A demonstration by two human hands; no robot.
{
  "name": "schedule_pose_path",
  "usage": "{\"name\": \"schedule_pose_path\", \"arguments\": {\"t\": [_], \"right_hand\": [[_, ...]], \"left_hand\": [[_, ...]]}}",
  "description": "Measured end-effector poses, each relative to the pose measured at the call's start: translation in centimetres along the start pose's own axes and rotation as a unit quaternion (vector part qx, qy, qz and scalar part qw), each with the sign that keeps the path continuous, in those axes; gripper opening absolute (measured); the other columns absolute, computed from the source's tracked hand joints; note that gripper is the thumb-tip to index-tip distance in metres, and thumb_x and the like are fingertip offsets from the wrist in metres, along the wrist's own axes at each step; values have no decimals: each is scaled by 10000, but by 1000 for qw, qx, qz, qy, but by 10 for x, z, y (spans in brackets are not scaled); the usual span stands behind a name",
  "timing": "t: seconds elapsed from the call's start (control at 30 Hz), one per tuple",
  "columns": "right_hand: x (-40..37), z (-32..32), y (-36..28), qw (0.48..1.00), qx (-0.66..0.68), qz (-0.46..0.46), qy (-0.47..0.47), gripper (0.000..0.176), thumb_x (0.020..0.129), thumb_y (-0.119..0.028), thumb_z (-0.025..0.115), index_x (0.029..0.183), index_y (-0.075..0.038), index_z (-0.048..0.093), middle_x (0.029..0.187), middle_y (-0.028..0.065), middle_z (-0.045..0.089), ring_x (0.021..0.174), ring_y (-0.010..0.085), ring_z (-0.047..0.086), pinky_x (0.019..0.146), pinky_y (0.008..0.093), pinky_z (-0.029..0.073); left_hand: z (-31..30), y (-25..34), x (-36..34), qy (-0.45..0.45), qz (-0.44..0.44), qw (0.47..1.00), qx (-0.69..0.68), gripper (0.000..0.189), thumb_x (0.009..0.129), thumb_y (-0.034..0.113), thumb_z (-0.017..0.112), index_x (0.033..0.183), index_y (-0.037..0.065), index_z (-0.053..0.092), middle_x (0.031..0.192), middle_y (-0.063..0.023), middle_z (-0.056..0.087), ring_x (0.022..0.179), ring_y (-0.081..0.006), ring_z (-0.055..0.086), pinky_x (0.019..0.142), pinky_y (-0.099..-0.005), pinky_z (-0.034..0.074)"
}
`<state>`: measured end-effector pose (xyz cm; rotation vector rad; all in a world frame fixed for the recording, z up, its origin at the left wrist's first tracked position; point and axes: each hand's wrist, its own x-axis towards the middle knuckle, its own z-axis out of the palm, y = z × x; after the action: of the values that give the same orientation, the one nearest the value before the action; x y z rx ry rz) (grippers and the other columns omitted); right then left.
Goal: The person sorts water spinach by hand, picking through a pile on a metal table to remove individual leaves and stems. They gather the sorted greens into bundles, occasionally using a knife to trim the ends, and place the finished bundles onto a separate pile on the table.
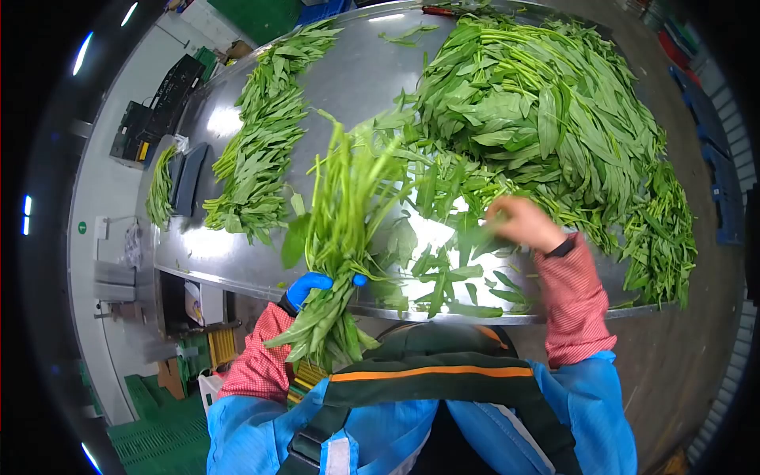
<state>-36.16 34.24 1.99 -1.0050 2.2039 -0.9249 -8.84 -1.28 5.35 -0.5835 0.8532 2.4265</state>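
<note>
In a blue glove, my left hand [310, 290] is wrapped round a bunch of long-stemmed leafy greens [345, 207], like water spinach. The stems point up and away, and the leaves hang down past the table's near edge. My bare right hand [524, 224] is closed, with a blurred green leaf [477, 237] at its fingertips. Below it, loose leaves [440, 283] lie scattered on the metal table. A large heap of the same greens [546, 111] rises just beyond my right hand.
A long row of greens [265, 131] lies on the metal table [348, 55] at left. Beside it sits a dark scale-like device [188, 180] with a small bunch [161, 188]. Black crates [170, 91] stand past the left edge; green pallets [162, 423] are on the floor.
</note>
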Motion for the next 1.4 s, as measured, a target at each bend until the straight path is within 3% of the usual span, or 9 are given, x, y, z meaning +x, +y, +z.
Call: {"name": "schedule_pose_path", "arguments": {"t": [0.07, 0.37, 0.53, 0.63, 0.87, 1.07, 1.13, 1.23, 1.4], "right_hand": [[-11, 20, -28, 982, -184, -15, 46, 668, 712, -460, 708, 1157, 20, 574, 1012, 217, 633, 906, 275, 625, 796, 327, 499], [14, 85, -43, 906, 399, 6, -142, 278, 948, -228, 536, 1057, 23, 588, 909, 87, 656, 833, 153, 626, 759, 268, 505], [8, 92, -23, 845, 428, 3, -322, 781, 886, -683, 311, 1064, 25, 587, 917, 126, 666, 868, 181, 644, 813, 283, 512], [1, 128, -34, 792, 488, -30, -364, 818, 860, -704, 339, 1149, 26, 564, 990, 147, 654, 911, 193, 633, 837, 301, 506], [22, 158, -73, 658, 715, -3, -235, 652, 904, -572, 447, 1167, 17, 537, 900, 107, 587, 971, 203, 579, 825, 318, 499], [21, 126, -57, 848, 524, 65, -50, 289, 935, -336, 509, 929, -48, 517, 772, 45, 516, 657, 150, 522, 607, 284, 437], [26, 118, -28, 685, 688, 234, 49, 250, 948, -291, 464, 821, -80, 505, 692, 9, 480, 541, 123, 455, 517, 258, 398], [14, 109, -10, 676, 713, 186, -9, 260, 950, -292, 443, 764, -111, 455, 626, -11, 440, 515, 107, 446, 465, 242, 393], [-19, 122, -59, 884, 325, 10, -336, 565, 890, -204, 582, 1384, -65, 347, 1081, 98, 601, 822, 145, 622, 705, 245, 512]], "left_hand": [[-6, -1, 1, -22, 16, 999, -43, 663, 761, 139, 606, 1338, -63, 352, 1234, -210, 527, 903, -208, 620, 767, -306, 539], [23, -5, 7, -71, 55, 994, -56, 654, 778, 194, 603, 1354, 10, 356, 1208, -239, 528, 900, -259, 627, 774, -332, 557], [17, -6, 3, -62, 97, 992, -59, 655, 789, 232, 597, 1348, -15, 362, 1212, -252, 535, 881, -276, 631, 735, -355, 556], [22, 0, 3, -87, 106, 987, -81, 668, 790, 229, 610, 1349, -25, 349, 1217, -257, 528, 868, -286, 633, 723, -371, 561], [48, 11, 4, -83, 96, 990, -62, 682, 764, 212, 642, 1342, -17, 361, 1187, -254, 540, 861, -279, 642, 709, -351, 580], [37, 7, 0, -78, 104, 990, -45, 646, 755, 231, 638, 1309, -7, 406, 1140, -196, 571, 892, -237, 623, 756, -358, 557], [33, 6, 0, -95, 113, 988, -35, 626, 755, 231, 634, 1292, -5, 418, 1130, -179, 566, 885, -227, 610, 754, -357, 557], [34, 11, 0, -105, 137, 985, -13, 599, 764, 242, 625, 1270, -8, 425, 1138, -158, 546, 881, -214, 589, 752, -344, 557], [27, 13, 1, -97, 159, 982, -19, 624, 789, 247, 606, 1308, -19, 386, 1183, -177, 533, 948, -236, 600, 757, -346, 563]]}}
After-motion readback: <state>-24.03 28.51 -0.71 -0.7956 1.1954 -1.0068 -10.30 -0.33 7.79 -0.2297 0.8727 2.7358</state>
